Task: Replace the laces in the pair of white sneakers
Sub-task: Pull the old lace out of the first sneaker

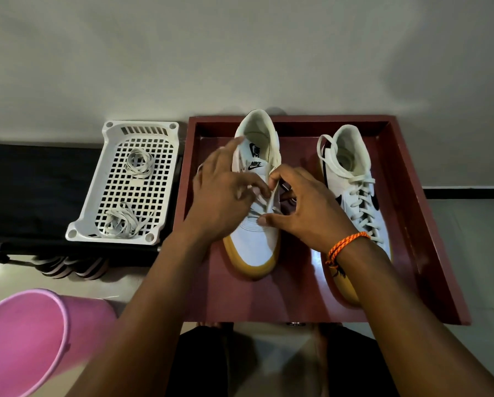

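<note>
Both hands meet over the lacing of the left white sneaker. The left hand pinches a flat white lace, index finger lifted; the right hand curls round the eyelet edge, gripping it. Just right of the right hand stands the laced second sneaker, both gum-soled, in a glossy maroon tray. Left of the left hand, a perforated white plastic basket holds two coiled laces.
</note>
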`<state>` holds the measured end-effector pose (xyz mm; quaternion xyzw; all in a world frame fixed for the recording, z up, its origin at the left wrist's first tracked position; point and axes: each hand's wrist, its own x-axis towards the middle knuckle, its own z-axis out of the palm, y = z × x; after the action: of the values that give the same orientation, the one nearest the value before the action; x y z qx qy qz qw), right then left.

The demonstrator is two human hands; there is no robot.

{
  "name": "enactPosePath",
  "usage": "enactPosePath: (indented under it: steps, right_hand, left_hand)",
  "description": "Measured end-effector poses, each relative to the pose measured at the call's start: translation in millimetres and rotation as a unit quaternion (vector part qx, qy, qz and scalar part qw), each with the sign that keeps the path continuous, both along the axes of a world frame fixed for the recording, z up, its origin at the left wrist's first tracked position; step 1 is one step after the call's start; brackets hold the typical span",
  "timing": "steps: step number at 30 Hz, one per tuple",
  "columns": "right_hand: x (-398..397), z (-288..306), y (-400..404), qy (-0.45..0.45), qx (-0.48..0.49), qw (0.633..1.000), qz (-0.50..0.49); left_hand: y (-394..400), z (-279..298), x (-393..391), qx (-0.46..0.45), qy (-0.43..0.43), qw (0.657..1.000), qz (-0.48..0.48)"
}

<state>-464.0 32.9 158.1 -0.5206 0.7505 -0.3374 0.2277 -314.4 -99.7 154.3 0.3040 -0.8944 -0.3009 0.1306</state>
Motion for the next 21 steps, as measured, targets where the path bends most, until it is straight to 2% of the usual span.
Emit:
enactPosePath:
  steps: [3,8,10,13,15,17,21]
  right_hand:
    - [0,0,0,-0.006,-0.002,1.0,0.002]
    - [1,0,0,0.001,0.003,1.0,-0.001]
    - [1,1,0,-0.002,0.005,1.0,-0.001]
    - [1,1,0,-0.006,0.006,1.0,-0.001]
    - [1,1,0,-0.006,0.006,1.0,-0.004]
    - [1,2,1,-0.006,0.008,1.0,-0.005]
    - [1,3,1,-0.013,0.006,1.0,-0.004]
  left_hand:
    - [12,-4,-4,-0.007,-0.062,0.998,0.001]
    - [10,-3,-3,0.004,-0.052,0.999,0.007]
    - [3,1,-3,0.023,-0.026,0.999,0.021]
    - [-10,5,3,0.086,0.08,0.99,0.083]
    - [-14,2,5,0.065,0.102,0.989,0.089]
    - [-8,3,3,0.02,0.069,0.996,0.06]
    - [8,2,-4,0.004,-0.042,0.999,0.017]
